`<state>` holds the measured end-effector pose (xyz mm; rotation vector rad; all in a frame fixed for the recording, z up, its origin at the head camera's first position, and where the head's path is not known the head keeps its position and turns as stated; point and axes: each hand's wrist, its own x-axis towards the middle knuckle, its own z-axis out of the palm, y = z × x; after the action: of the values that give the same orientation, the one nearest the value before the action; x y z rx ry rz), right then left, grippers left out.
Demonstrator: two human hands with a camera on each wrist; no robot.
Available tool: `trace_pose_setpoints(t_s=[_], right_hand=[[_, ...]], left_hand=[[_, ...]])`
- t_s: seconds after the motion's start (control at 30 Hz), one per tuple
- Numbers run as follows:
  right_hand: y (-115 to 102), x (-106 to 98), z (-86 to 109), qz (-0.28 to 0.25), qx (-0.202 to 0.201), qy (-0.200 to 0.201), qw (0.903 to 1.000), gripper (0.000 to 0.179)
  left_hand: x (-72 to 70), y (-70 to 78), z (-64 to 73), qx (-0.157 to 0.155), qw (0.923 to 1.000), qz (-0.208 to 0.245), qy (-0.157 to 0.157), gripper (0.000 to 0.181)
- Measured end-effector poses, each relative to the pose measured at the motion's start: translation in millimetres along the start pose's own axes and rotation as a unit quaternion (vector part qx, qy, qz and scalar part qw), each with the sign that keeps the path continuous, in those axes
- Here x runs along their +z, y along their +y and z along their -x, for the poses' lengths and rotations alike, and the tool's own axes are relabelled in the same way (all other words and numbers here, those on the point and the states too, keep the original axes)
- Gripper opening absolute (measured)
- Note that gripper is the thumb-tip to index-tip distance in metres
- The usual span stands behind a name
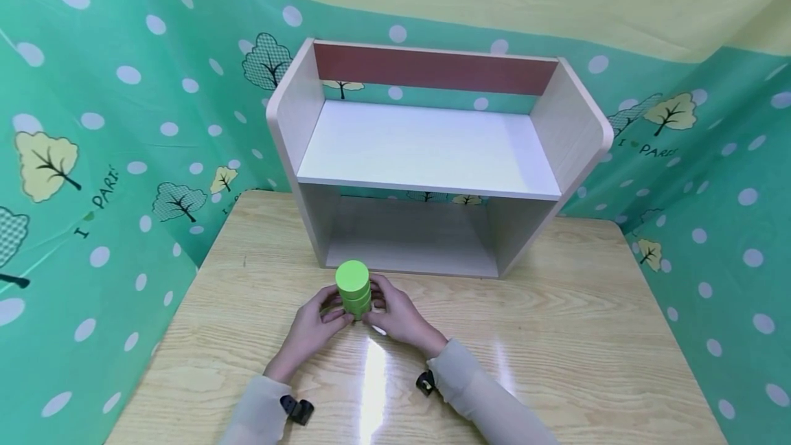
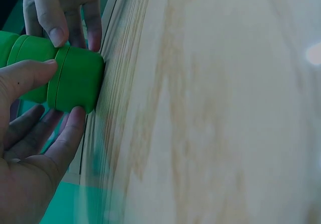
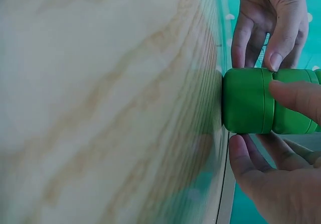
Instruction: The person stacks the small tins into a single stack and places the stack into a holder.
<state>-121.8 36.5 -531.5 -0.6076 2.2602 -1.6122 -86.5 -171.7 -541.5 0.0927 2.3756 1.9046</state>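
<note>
Bright lime green covers the container (image 1: 354, 288) from top to base, though it looks deeper and cooler in both wrist views. It is a stout cylinder with a flat, round top, paler than its side as seen from above. Narrow grooves ring the body and divide it into stacked bands; a fine seam circles the lower part, and the bottom edge curves in softly. The surface is smooth, with a low sheen.

It stands upright on the light wood-grain table (image 1: 575, 342), its base touching the top, just on the near side of a pale two-tier shelf unit (image 1: 426, 146), towards that unit's left end.

Both hands grasp it between thumb and fingers. The left hand (image 1: 313, 325) holds the left side and the right hand (image 1: 400, 314) the right, with the thumbs on the near side, low on the body. The fingers reach round towards the far side. A streak of glare lies on the table nearer than the container, slightly to the right.
</note>
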Motion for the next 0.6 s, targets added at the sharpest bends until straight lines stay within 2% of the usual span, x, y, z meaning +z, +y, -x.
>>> trace_pose_setpoints(t_s=[0.33, 0.6], right_hand=[[1.5, -0.1, -2.8, 0.022, 0.0, 0.002, 0.9998, 0.074], [2.9, -0.5, -3.4, 0.018, 0.001, -0.004, 0.9998, 0.075]], left_hand=[[0.6, -1.1, -1.3, 0.004, 0.9999, -0.006, 0.007, 0.064], [1.3, -4.2, -2.5, 0.009, 0.9999, 0.009, 0.005, 0.066]])
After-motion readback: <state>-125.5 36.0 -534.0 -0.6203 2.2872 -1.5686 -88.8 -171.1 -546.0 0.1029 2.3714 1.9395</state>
